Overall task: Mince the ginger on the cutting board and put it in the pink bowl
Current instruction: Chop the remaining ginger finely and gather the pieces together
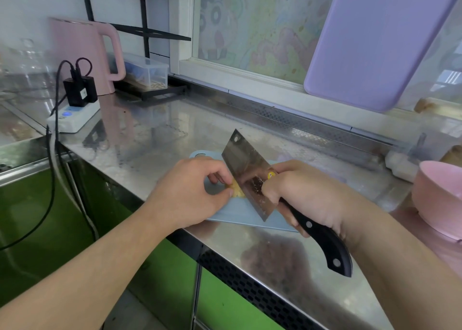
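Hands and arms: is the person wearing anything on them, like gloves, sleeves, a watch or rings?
No. The left hand and right hand are bare, with no gloves and no rings that can be seen. Both forearms are bare too, right up to the edge of the picture, so no sleeves show. Neither wrist has a watch or a bracelet on it.
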`<action>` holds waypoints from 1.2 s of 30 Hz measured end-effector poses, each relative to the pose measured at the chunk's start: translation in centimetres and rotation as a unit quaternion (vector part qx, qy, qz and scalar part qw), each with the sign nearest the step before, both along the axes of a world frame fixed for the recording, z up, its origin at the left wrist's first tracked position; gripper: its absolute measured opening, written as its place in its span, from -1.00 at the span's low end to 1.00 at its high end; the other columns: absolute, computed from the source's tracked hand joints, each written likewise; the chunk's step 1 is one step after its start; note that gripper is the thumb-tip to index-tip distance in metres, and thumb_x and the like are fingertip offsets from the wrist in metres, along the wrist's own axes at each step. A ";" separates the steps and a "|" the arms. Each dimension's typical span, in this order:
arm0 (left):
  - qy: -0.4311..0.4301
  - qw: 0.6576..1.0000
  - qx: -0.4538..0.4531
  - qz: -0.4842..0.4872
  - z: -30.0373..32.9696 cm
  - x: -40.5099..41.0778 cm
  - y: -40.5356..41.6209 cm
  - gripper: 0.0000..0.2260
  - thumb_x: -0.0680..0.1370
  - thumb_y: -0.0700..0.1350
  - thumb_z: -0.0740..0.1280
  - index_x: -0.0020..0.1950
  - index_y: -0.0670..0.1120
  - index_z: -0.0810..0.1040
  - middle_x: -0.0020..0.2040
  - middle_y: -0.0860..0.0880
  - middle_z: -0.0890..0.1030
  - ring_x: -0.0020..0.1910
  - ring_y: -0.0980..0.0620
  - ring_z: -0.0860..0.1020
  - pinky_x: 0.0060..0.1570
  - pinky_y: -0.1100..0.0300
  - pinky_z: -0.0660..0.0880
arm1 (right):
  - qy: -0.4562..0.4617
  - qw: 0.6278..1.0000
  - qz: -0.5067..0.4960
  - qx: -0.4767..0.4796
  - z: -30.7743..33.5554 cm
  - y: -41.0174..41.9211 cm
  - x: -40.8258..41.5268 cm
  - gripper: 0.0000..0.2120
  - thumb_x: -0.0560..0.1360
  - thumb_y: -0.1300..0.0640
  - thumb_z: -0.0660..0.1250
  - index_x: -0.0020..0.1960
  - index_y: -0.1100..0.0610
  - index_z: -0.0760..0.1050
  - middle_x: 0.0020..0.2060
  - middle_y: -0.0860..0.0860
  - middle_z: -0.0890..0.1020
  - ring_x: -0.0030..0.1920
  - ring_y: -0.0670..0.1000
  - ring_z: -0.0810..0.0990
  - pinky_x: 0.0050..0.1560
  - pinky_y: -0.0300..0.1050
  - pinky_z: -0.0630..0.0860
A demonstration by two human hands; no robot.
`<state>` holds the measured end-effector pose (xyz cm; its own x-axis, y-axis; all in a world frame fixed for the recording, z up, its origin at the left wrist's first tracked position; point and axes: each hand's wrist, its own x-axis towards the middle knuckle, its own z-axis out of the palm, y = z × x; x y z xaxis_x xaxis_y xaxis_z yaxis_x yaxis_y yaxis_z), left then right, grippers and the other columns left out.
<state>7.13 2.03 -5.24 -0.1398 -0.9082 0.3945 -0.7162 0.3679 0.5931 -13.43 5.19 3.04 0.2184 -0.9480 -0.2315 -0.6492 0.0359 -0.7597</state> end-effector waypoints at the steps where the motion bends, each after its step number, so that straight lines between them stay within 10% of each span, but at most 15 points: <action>1: 0.001 1.000 0.000 0.000 0.0 0.0 0.0 -0.92 0.47 0.08 0.53 -0.10 0.24 0.67 -0.11 0.24 0.61 -0.09 0.32 0.54 -0.19 0.25 0.41 | -0.008 1.000 -0.012 -0.007 0.1 -0.1 0.0 -0.72 0.38 0.29 0.21 -0.45 0.07 0.51 -0.57 0.16 0.37 -0.60 0.06 0.25 -0.46 -0.18 0.24; 17: 0.006 1.000 0.010 0.004 0.2 0.0 0.0 -0.89 0.51 0.00 0.50 -0.17 0.22 0.69 -0.11 0.23 0.64 -0.22 0.38 0.50 -0.29 0.29 0.35 | 0.006 0.997 -0.040 -0.059 -0.9 -0.2 0.9 -0.82 0.49 0.31 0.21 -0.03 0.43 0.49 -0.52 0.18 0.35 -0.68 0.04 0.26 -0.48 -0.16 0.22; 32: 0.001 1.000 -0.001 -0.004 0.1 0.1 0.0 -0.88 0.49 -0.02 0.51 -0.19 0.20 0.67 -0.14 0.23 0.64 -0.19 0.32 0.53 -0.27 0.30 0.36 | 0.054 0.995 -0.019 -0.077 -1.2 -0.1 1.6 -0.79 0.47 0.33 0.18 -0.01 0.34 0.56 -0.60 0.07 0.37 -0.65 0.01 0.31 -0.44 -0.14 0.25; 36: -0.002 1.000 -0.002 -0.003 0.1 0.1 -0.1 -0.88 0.49 -0.01 0.51 -0.20 0.19 0.67 -0.14 0.22 0.64 -0.19 0.33 0.52 -0.28 0.32 0.34 | 0.116 0.984 0.027 -0.131 -1.6 -0.2 1.7 -0.77 0.57 0.28 0.19 0.10 0.33 0.58 -0.37 0.08 0.52 -0.37 0.07 0.47 -0.30 -0.01 0.50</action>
